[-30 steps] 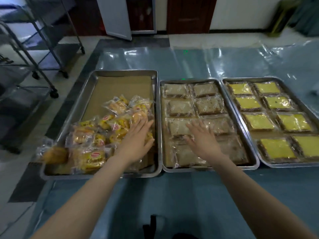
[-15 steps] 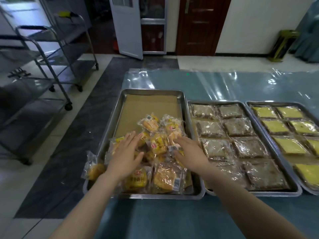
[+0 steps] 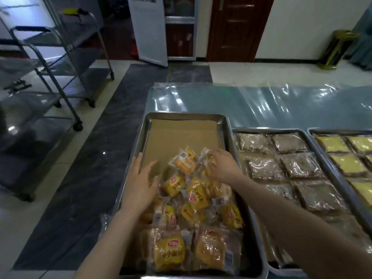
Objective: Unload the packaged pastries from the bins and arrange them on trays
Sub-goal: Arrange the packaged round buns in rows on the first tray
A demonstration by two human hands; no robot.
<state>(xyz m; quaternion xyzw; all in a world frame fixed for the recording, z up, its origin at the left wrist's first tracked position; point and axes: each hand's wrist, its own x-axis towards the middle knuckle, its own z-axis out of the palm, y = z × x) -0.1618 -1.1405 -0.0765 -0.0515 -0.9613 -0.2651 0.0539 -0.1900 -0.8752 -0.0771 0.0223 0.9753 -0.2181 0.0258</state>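
A steel tray (image 3: 182, 116) lined with brown paper holds a loose heap of yellow packaged pastries (image 3: 197, 195) in its near half. My left hand (image 3: 141, 178) lies flat and spread at the heap's left edge, fingers apart, touching the packets. My right hand (image 3: 221, 165) curls its fingers around a packet at the heap's far right corner. The middle tray (image 3: 267, 130) holds brown wrapped pastries in rows. The right tray (image 3: 314, 131) holds yellow wrapped squares in rows.
The trays sit on a blue table covered with clear plastic film (image 3: 261, 101). Steel wheeled racks (image 3: 60, 81) stand on the floor at the left. A white door (image 3: 149, 29) and a brown door (image 3: 235, 27) are beyond the table.
My view has swung left and closer to the left tray. My right hand moved from the middle tray over to the yellow heap. My left hand slid to the heap's left side.
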